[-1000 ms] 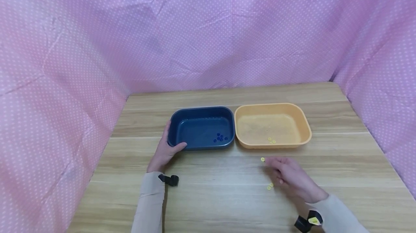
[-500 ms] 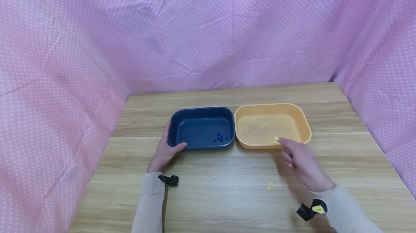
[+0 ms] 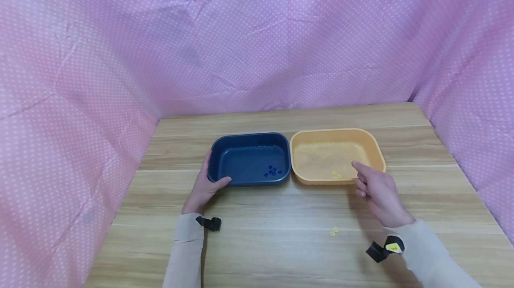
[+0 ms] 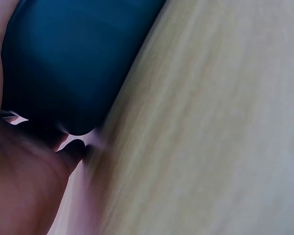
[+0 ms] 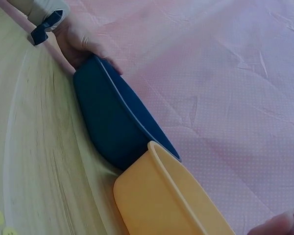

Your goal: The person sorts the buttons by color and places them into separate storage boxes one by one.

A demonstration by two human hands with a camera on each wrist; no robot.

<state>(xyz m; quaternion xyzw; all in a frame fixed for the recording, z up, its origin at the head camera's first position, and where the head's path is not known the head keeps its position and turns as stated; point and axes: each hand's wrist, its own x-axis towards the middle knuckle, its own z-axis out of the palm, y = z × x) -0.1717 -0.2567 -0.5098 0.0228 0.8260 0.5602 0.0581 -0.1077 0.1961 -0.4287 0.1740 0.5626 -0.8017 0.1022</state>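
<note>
My left hand (image 3: 203, 188) grips the left end of a dark blue plastic tub (image 3: 249, 138), thumb over its front rim. Several small dark blue buttons (image 3: 273, 171) lie in this tub's right front corner. My right hand (image 3: 379, 192) is over the front right rim of a yellow-orange tub (image 3: 337, 134), its index finger reaching inside and other fingers curled under. I cannot tell whether a button is between its fingertips. Several yellow buttons (image 3: 339, 176) lie near that tub's front wall. Two more yellow buttons (image 3: 332, 233) lie on the table in front.
Both tubs stand side by side on a wood-grain table (image 3: 273, 243), ends close together. Pink dotted cloth (image 3: 257, 47) hangs behind and at both sides. A black wrist camera (image 3: 377, 251) sits on the right sleeve, another black camera (image 3: 214, 223) on the left.
My right hand has moved from the table up over the yellow-orange tub with a yellow button, then slightly right. The button at its fingertips is out of sight now. My left hand stays put.
</note>
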